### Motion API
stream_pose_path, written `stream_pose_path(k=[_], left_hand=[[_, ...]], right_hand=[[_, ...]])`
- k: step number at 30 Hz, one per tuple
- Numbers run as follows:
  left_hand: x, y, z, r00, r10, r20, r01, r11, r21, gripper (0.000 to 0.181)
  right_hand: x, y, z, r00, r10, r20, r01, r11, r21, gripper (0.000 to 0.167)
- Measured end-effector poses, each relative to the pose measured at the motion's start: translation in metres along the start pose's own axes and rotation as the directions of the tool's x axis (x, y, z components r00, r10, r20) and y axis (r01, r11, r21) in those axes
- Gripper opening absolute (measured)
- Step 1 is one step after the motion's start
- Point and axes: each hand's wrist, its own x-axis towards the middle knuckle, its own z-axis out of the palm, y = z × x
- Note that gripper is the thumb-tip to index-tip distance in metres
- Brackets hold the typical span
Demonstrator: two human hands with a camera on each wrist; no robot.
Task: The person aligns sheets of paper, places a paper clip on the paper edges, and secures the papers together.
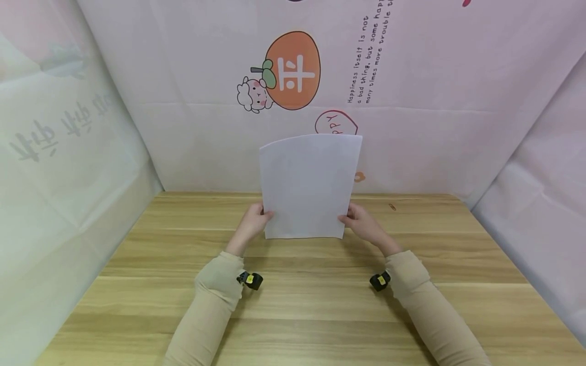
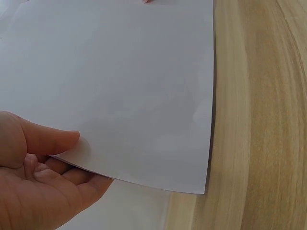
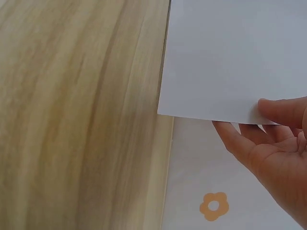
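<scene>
Left grip (image 1: 252,219) and right grip (image 1: 363,222) pinch the white paper (image 1: 309,185) at opposite edges, low down; its long axis rises between them, neither hand nearer.

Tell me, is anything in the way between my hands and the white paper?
Nothing visible: the left hand and right hand pinch the white paper directly at its side edges. A small clip-like item lies on the wooden table, off to the right, clear of both hands.
</scene>
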Motion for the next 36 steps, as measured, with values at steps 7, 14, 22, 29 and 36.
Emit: stream_pose_path(k=[7, 14, 22, 29, 36], left_hand=[[-0.003, 0.003, -0.002, 1.000, -0.005, -0.008, 0.005, 1.000, 0.003, 0.036], [-0.004, 0.002, -0.002, 1.000, -0.013, -0.021, 0.013, 1.000, -0.016, 0.037], [-0.003, 0.005, -0.003, 0.995, 0.037, -0.089, -0.048, 0.992, -0.119, 0.039], [0.002, 0.010, -0.001, 0.976, 0.124, -0.181, -0.154, 0.974, -0.167, 0.038], [-0.005, 0.028, 0.000, 0.958, 0.155, -0.241, -0.219, 0.938, -0.268, 0.041]], right_hand=[[-0.001, -0.004, 0.001, 1.000, -0.010, -0.009, 0.010, 1.000, -0.001, 0.037], [-0.002, -0.006, 0.002, 1.000, -0.014, -0.021, 0.014, 1.000, -0.025, 0.038], [-0.001, -0.008, 0.005, 0.997, 0.016, -0.082, -0.014, 1.000, 0.024, 0.044], [0.002, -0.016, 0.006, 0.984, 0.019, -0.176, 0.004, 0.992, 0.125, 0.049], [0.002, -0.036, 0.007, 0.949, -0.003, -0.315, 0.049, 0.989, 0.138, 0.042]])
